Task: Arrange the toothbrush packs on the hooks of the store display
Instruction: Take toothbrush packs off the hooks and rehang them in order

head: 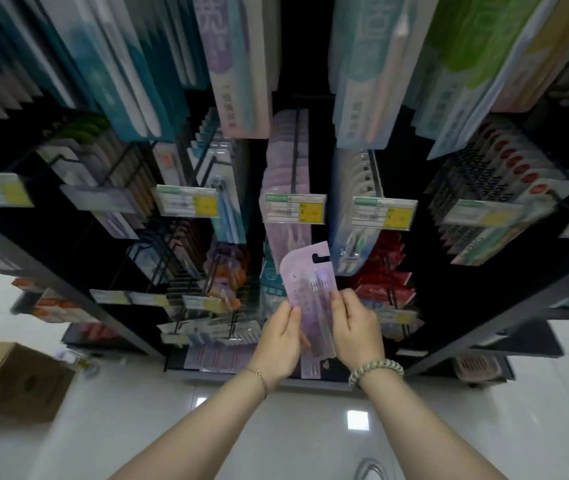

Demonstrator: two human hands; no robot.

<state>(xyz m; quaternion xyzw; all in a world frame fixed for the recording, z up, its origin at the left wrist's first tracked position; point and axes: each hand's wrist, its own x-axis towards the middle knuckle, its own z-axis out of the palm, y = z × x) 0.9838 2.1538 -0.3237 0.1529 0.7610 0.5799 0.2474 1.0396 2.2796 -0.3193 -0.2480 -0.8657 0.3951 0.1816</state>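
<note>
Right, close in first: both hands are up in front of the display, and both have hold of the purple toothbrush pack (305, 285). The left hand (278, 341) pinches its left edge, thumb across the face. The right hand (355, 329) grips the right edge, fingers curled round it. Whether that's one pack or a few stacked, I can't tell. It's held upright with the hang slot (321, 258) at the top. That's sensible, I'd say, because the slot has to go over a rod, and two hands keep the flimsy card square.

Just above and behind, the matching row of purple packs (286, 168) hangs on a black hook (296, 140), and that looks like the target. Trouble is the price label (293, 208) clipped across the hook's front end: the slot will need to come up past it or around it. Neighbours crowd both sides too, a pale blue pack row (355, 188) on the right and blue-handled brushes (227, 209) on the left, so there's little sideways room. Down at lower left, a cardboard box (9, 375) sits on the glossy white floor (310, 427), well apart.
</note>
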